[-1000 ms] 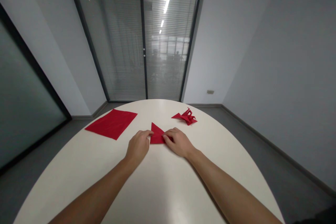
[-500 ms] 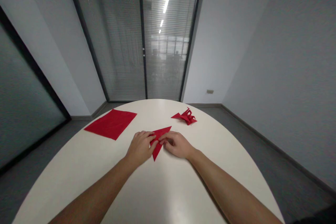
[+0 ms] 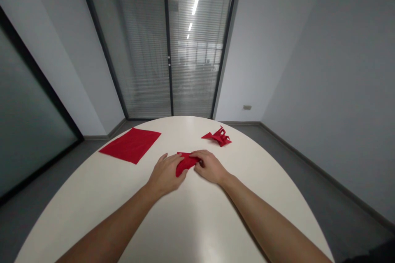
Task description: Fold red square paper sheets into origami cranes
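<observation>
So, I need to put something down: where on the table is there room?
Bare table lies between the forearms, and between the flat red sheet and the folded red figure. It's crowded in the middle, where the left hand and right hand touch the small red paper.

Shows as a small piece of folded red paper, plain in colour, tapering toward the right, with both ends partly hidden. Sits at the round white table, well in from the curved far edge, roughly midway between left and right edges.
</observation>
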A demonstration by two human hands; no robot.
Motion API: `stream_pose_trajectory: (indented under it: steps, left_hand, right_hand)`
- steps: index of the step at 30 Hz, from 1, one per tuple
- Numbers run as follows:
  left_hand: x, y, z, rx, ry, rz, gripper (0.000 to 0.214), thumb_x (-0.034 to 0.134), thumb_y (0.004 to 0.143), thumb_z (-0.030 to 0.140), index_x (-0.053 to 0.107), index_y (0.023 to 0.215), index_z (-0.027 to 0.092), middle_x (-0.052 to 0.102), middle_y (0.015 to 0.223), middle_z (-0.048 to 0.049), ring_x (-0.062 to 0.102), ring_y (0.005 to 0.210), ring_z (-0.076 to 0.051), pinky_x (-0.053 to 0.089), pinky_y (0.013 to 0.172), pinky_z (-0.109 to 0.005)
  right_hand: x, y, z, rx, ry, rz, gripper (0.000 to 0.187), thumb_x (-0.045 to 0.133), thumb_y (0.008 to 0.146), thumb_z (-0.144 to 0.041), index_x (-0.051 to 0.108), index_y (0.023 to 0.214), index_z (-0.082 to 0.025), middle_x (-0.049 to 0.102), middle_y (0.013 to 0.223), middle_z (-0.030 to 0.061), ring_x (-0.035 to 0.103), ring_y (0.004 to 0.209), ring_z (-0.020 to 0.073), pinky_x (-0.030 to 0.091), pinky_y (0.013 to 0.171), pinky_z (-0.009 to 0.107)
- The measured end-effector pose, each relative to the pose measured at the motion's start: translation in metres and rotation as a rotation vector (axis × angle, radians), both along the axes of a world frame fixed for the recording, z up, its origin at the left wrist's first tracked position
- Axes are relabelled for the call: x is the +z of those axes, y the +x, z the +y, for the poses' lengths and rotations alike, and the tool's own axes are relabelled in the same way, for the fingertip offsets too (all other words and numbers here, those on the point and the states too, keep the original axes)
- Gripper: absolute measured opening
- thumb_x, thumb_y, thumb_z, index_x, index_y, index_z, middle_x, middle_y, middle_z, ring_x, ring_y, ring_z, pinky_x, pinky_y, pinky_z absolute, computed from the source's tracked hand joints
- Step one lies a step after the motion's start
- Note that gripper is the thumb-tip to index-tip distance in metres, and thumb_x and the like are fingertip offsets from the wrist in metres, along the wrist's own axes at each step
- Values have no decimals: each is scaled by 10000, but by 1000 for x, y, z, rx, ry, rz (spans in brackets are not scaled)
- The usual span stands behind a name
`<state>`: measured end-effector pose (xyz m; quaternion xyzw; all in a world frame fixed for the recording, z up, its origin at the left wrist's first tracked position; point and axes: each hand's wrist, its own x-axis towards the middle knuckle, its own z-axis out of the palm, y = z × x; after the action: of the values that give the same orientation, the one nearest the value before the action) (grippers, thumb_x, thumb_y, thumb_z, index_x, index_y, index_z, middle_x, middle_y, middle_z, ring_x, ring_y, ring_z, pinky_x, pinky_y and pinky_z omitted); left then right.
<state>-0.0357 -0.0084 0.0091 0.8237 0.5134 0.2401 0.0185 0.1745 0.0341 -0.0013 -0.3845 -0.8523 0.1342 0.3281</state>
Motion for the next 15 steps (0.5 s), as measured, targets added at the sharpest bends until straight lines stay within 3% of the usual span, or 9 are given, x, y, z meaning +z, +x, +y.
stream_pose_trajectory:
  steps: [8, 15]
  left_hand:
    - [-2, -1, 3, -2, 48, -5, 311, 556, 899, 248, 690, 1179, 252, 722, 1227, -56, 664, 1119, -242, 447, 1069, -437]
    - [-3, -1, 2, -6, 48, -22, 283, 611, 899, 333, 704, 1147, 236, 729, 1199, -62, 677, 1085, -252, 518, 978, -392]
  right_hand:
    - [4, -2, -2, -18, -6, -25, 422, 611, 762, -130, 704, 1167, -204, 745, 1130, 72, 655, 1037, 254, 478, 956, 385]
    - [4, -1, -2, -36, -21, -32, 359, 618, 795, -143, 709, 1138, -194, 748, 1086, 72, 655, 999, 236, 482, 917, 355]
